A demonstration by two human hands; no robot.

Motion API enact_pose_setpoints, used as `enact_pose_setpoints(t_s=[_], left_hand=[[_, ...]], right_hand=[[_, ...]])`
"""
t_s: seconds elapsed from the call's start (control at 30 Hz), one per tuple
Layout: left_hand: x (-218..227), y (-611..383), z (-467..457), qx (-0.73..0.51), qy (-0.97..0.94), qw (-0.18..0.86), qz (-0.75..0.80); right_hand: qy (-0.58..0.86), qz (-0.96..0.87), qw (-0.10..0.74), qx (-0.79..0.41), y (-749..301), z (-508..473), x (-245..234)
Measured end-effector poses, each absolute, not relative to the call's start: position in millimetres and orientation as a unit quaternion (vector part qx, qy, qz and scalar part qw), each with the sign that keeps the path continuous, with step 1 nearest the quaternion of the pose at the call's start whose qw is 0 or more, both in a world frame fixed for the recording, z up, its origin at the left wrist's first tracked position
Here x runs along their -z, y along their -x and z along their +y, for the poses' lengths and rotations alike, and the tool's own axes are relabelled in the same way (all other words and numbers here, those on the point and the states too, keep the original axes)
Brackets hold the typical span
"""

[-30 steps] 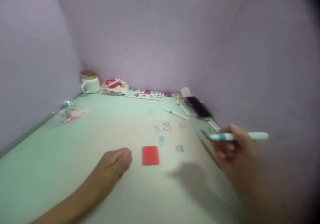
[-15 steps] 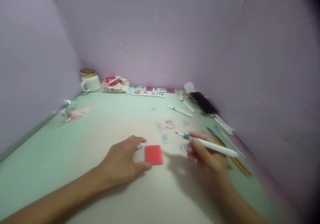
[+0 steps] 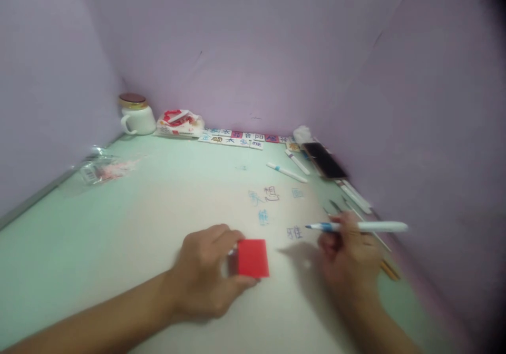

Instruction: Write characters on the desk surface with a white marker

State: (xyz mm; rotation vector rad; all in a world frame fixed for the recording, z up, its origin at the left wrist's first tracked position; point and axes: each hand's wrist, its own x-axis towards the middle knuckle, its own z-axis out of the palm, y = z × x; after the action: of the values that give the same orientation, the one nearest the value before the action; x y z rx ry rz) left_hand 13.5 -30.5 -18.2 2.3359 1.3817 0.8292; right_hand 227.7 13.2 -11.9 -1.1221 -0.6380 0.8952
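Between the thumb and fingers of my left hand (image 3: 213, 269) is a red square card (image 3: 253, 258), gripped by its edges and raised a little off the pale sheet (image 3: 166, 222). My right hand (image 3: 348, 254) holds a white marker (image 3: 371, 227) with a blue collar. The marker's dark tip points left, above the sheet and close to a purple handwritten character (image 3: 294, 232). Other characters in blue and dark ink stand on the sheet beyond the card.
Along the back lie rows of small character cards (image 3: 230, 141), a tissue packet (image 3: 181, 124) and a lidded white mug (image 3: 138, 118). A phone (image 3: 324, 161), loose markers (image 3: 288, 172) and pencils (image 3: 390, 269) lie to the right. Clear plastic wrapping (image 3: 106, 170) is at left.
My left hand has closed on the red card and lifted it slightly, bringing it nearer. My right hand has moved right with the marker, which now lies more level.
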Motion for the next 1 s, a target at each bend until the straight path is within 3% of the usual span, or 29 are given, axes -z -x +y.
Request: enact_pose_setpoints(t_s=[0.13,0.37,0.5,0.7,0.8,1.0], left_hand=[[22.9,-12.9,-38.6,-0.414,-0.803,0.07,0.422],[14.7,-16.4,-32.6,-0.108,-0.785,0.196,0.578],[7.5,-20.4,-33.5,-0.069,-0.781,0.203,0.587],[10.2,-21.0,-32.9,-0.071,-0.787,0.198,0.579],[11.2,-20.4,-31.0,-0.079,-0.789,0.197,0.577],[6.7,-20.2,-32.6,-0.084,-0.789,0.22,0.568]], right_hand=[[0.503,-0.289,0.71,-0.399,-227.9,12.3,12.1],[0.496,-0.301,0.714,-0.393,-229.0,10.1,16.3],[0.479,-0.373,0.697,-0.382,-229.5,2.7,20.1],[0.525,-0.504,0.571,-0.38,-215.8,-18.9,20.8],[0.525,-0.516,0.565,-0.372,-207.1,-31.1,24.7],[0.474,-0.66,0.545,-0.208,-200.9,-51.7,27.8]])
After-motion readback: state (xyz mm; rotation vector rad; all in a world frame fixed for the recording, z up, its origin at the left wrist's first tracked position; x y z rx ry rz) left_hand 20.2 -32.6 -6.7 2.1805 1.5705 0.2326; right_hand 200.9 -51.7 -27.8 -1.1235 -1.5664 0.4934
